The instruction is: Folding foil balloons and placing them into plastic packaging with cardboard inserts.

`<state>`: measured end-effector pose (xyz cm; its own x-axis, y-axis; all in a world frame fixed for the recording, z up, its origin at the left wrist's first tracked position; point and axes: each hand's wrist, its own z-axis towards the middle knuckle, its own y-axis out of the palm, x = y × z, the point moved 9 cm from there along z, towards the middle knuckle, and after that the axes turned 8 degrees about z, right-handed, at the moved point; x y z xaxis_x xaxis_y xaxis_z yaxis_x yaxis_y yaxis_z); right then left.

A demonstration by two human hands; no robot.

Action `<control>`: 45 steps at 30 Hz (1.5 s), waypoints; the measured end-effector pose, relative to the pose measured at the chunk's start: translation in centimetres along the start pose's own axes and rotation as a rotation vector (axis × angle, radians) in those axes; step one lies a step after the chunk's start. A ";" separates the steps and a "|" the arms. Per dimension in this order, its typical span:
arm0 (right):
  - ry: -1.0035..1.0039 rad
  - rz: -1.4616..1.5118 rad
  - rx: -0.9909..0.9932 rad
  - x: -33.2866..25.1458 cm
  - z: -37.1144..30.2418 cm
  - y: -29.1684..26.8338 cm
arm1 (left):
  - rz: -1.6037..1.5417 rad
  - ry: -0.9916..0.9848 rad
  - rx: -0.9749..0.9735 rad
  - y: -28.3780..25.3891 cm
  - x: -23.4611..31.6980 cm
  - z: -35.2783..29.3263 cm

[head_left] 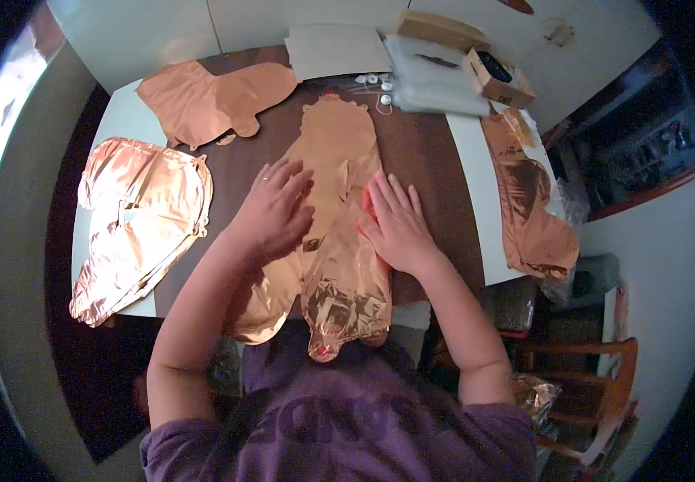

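Note:
A flat rose-gold foil balloon (335, 145) lies lengthwise in front of me, its near end hanging past the table's front edge. My left hand (279, 205) is over its left side, fingers loosely stretched and slightly bent, holding nothing I can see. Whether that hand touches the foil I cannot tell. On the right edge of the balloon rests my right hand (400, 225), its fingers extended and pointing away from me. A bright orange-red patch shows along that hand's inner side; I cannot tell whether it is an object or a reflection. Small red marks sit at both balloon ends.
Flat foil balloons lie around: one at the back left (203, 100), a shiny pile (147, 217) at left, another (532, 201) at right. Behind are a white sheet (338, 50), small white rolls (385, 88), clear plastic bags (436, 76) and a cardboard box (500, 78). A wooden chair (605, 386) stands right.

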<state>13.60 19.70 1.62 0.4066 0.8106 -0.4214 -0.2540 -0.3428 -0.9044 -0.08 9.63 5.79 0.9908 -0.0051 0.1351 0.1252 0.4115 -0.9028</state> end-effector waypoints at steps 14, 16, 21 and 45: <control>-0.047 -0.127 -0.032 -0.5 0.1 0.5 | -0.009 -0.059 -0.036 0.9 -0.1 -1.1; -0.034 -0.114 -0.029 -0.3 0.0 0.4 | -0.056 0.003 -0.006 0.4 1.8 0.9; -0.047 -0.149 -0.073 -1.3 0.3 0.2 | -0.167 0.216 0.069 3.5 5.6 5.9; -0.070 -0.006 -0.099 -2.6 -5.6 0.3 | -0.419 -0.294 0.209 -2.7 -0.5 4.1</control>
<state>17.34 14.86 2.07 0.3441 0.8428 -0.4138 -0.1623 -0.3807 -0.9103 -1.11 12.29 9.83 0.7987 0.0357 0.6007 0.4630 0.6012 -0.6513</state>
